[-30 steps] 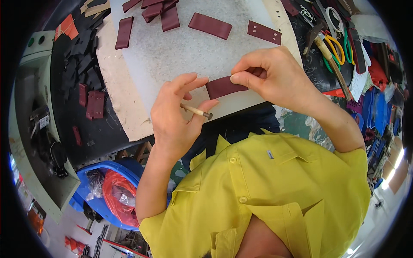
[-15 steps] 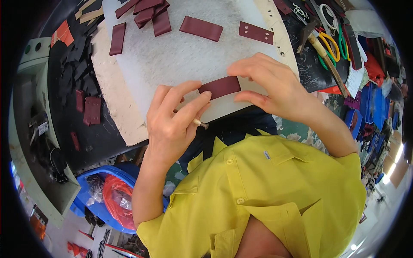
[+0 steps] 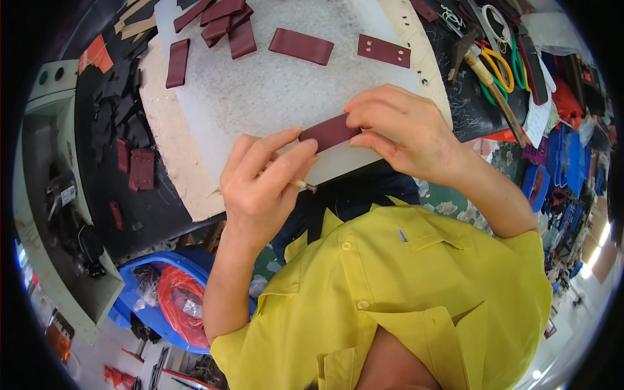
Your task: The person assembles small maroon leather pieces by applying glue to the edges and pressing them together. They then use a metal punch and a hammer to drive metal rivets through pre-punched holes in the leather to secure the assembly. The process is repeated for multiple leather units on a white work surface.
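A maroon leather strip (image 3: pixel 329 133) lies slantwise close to the near edge of a translucent white sheet. My left hand (image 3: pixel 263 179) is closed with its thumb and fingers on the strip's left end. A thin rod-like tool with a pale shaft and a dark metal end (image 3: pixel 305 186) is also tucked in that hand; the rest of it is hidden. At the strip's right end, the fingers and thumb of my right hand (image 3: pixel 406 130) close around the corner. Beyond my hands lie a folded maroon strip (image 3: pixel 301 46) and a flat maroon piece with holes (image 3: pixel 384 51).
Several folded maroon strips (image 3: pixel 227 26) pile up at the far left of the white sheet (image 3: pixel 221 97). A hammer (image 3: pixel 487 81) and yellow-handled scissors (image 3: pixel 497 68) lie at the right. Black scraps (image 3: pixel 117 97) cover the left side, above a blue bin (image 3: pixel 146 318).
My right hand has moved left and closed its thumb and fingers onto the strip's right end, where they stood apart before. The left hand keeps its hold.
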`<state>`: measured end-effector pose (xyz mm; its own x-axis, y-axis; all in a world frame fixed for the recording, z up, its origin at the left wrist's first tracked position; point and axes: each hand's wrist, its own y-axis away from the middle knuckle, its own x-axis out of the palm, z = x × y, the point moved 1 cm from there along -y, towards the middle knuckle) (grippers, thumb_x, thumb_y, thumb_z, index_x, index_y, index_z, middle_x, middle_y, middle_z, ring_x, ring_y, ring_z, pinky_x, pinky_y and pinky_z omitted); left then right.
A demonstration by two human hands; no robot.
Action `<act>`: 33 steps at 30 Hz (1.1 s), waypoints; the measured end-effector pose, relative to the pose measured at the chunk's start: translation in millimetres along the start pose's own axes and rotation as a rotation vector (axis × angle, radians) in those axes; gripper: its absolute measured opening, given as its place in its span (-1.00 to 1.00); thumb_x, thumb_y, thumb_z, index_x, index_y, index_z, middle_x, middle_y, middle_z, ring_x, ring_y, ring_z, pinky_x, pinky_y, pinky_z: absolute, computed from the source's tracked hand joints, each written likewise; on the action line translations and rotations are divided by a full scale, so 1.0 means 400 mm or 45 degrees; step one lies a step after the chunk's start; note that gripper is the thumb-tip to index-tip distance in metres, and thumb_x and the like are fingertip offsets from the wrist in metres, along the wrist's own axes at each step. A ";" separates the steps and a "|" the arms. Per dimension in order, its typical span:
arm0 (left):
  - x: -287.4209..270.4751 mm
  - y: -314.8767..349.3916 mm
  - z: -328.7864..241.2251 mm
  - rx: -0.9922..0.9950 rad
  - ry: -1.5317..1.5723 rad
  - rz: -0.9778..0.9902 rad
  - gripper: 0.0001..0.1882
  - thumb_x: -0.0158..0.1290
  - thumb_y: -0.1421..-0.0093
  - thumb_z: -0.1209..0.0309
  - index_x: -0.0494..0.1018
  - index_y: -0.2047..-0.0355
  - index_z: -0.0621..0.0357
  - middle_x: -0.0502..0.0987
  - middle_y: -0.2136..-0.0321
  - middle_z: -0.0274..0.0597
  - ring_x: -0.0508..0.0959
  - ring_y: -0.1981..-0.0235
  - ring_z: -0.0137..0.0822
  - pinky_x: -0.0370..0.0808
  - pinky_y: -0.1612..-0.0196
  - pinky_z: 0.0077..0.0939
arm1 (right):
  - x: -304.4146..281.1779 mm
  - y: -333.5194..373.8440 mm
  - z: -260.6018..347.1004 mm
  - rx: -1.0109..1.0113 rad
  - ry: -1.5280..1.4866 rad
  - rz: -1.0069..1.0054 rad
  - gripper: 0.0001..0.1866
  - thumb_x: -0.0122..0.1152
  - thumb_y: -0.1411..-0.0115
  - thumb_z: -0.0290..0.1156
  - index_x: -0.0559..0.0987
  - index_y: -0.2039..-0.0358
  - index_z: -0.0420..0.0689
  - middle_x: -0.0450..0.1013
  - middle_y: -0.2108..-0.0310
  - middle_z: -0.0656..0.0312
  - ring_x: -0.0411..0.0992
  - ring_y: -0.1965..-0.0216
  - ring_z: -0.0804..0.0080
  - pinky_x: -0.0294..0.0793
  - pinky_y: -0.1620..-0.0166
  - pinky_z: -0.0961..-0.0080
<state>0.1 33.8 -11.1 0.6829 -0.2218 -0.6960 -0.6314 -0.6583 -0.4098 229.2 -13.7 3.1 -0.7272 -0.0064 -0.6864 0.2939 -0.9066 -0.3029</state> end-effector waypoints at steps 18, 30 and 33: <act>0.020 0.010 -0.017 0.033 -0.155 -0.056 -0.70 0.33 0.10 0.62 0.65 0.31 0.08 0.62 0.22 -0.19 0.47 0.43 -0.25 0.44 0.44 -0.50 | -0.071 0.013 -0.117 0.436 0.515 -0.480 -0.81 0.38 -0.06 -0.47 0.68 0.27 -0.10 0.58 0.32 0.27 0.52 0.31 0.31 0.49 0.23 0.44; 0.017 0.004 -0.006 0.059 -0.080 -0.073 -0.74 0.33 0.09 0.55 0.61 0.33 0.11 0.59 0.23 -0.22 0.43 0.46 -0.22 0.42 0.42 -0.44 | -0.042 -0.073 0.013 0.935 -0.594 0.286 -0.84 0.35 -0.10 -0.44 0.67 0.37 -0.28 0.56 0.54 0.21 0.49 0.54 0.56 0.48 0.41 0.58; 0.016 0.004 -0.012 -0.033 -0.035 -0.088 -0.73 0.36 0.10 0.56 0.62 0.33 0.10 0.61 0.26 -0.21 0.44 0.44 -0.23 0.42 0.42 -0.46 | -0.036 -0.081 0.007 0.944 -0.507 0.346 -0.84 0.34 -0.10 -0.44 0.67 0.37 -0.29 0.58 0.52 0.17 0.54 0.52 0.51 0.51 0.38 0.56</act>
<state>5.1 27.9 -13.3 0.7139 -0.1554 -0.6828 -0.5732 -0.6898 -0.4422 228.6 14.9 24.8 -0.8935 -0.2825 -0.3492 0.1105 -0.8918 0.4388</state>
